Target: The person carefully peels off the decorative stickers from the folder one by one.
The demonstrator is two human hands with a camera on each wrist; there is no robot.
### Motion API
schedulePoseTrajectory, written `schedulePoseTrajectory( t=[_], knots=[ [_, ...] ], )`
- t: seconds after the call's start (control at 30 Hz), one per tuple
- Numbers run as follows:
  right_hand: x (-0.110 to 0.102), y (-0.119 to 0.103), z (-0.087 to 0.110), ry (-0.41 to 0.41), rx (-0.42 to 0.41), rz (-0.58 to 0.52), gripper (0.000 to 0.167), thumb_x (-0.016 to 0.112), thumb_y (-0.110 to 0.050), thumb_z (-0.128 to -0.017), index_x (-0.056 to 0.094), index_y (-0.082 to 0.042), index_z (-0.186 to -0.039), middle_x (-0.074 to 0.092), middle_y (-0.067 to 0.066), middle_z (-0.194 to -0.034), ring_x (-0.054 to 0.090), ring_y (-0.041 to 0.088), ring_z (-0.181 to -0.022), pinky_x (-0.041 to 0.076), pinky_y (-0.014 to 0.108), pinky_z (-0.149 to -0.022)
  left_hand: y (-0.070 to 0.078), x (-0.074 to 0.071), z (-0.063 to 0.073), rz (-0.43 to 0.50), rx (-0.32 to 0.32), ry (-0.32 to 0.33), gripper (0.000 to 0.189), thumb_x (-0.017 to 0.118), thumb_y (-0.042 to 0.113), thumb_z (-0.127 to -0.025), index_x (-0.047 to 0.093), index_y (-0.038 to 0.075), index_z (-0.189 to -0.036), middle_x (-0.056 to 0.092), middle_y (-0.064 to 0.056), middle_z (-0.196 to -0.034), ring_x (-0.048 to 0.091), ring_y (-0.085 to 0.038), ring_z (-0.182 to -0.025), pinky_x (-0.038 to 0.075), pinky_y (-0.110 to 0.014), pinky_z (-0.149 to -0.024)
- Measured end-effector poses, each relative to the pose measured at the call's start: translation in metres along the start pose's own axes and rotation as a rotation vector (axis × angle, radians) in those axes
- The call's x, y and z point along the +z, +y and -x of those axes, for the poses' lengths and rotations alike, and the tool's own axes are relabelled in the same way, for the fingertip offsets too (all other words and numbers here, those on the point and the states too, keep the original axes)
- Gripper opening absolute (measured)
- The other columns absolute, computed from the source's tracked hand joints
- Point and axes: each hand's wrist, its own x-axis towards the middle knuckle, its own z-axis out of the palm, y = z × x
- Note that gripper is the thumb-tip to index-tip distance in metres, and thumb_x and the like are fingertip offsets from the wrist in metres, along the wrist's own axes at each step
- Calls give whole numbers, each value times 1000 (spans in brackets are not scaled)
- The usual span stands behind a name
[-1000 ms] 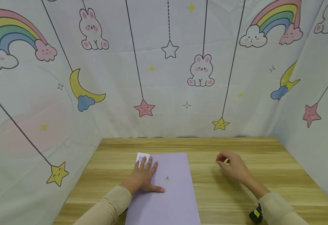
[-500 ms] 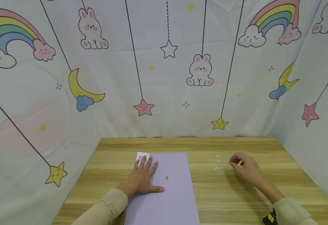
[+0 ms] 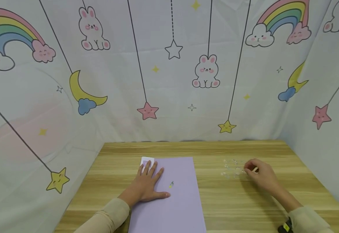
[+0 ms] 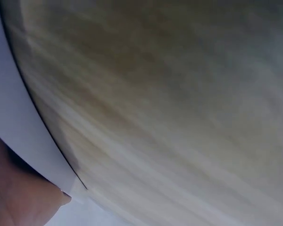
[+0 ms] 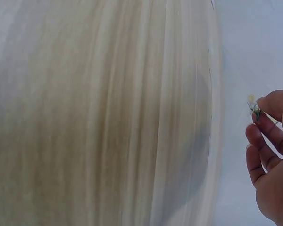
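Observation:
In the head view my left hand (image 3: 147, 184) rests flat with spread fingers on a large lilac rectangular sheet or cover (image 3: 178, 207). Under its fingertips, at the sheet's top left corner, is a small white label with a purple patch (image 3: 147, 160). A tiny yellow-and-green flower sticker (image 3: 171, 184) lies mid-sheet, right of the hand. Over the right part of the table, my right hand (image 3: 260, 173) pinches a small clear sticker with yellow and green marks (image 5: 254, 109) between thumb and index finger. Several see-through small stickers (image 3: 232, 169) lie just left of those fingertips.
The wooden table (image 3: 216, 207) ends at a white cloth backdrop (image 3: 175, 126) printed with rabbits, stars and rainbows, which also hangs along both sides. A black wrist device (image 3: 285, 226) sits by the right sleeve.
My right hand has moved right, uncovering the small clear stickers on the table. My left hand stays on the lilac sheet. The head view has shifted slightly.

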Motion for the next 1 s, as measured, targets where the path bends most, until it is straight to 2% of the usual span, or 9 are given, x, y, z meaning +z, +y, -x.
schedulePoseTrajectory(
  t=[0.3,0.47,0.7,1.0],
  knots=[
    [0,16,8,-29,-22,13,21,84,4,-86,73,-13,-90,67,-9,-86,60,4,-78,52,27,-62,-1,6,-2,5,2,-7,117,35,99,-83,26,21,-170,14,-19,-176,6,-46,-161,6,-66,-126],
    [1,16,14,-95,13,-1,17,83,0,-89,73,-13,-92,66,-10,-88,59,0,-79,53,27,-65,-1,4,-2,-6,3,-9,117,35,99,-84,27,20,-170,15,-20,-175,7,-47,-161,6,-67,-126],
    [5,15,15,-75,-6,2,18,84,1,-87,74,-13,-91,65,-11,-86,58,0,-78,53,27,-65,-2,2,-2,-16,3,-2,118,33,100,-83,27,20,-170,15,-20,-175,8,-47,-161,8,-66,-126],
    [8,12,11,-147,18,28,16,83,-2,-90,75,-15,-91,63,-11,-87,56,2,-78,51,27,-66,-1,1,-1,-8,3,-5,117,34,99,-84,28,20,-170,17,-20,-175,10,-47,-161,9,-66,-126]
  ],
)
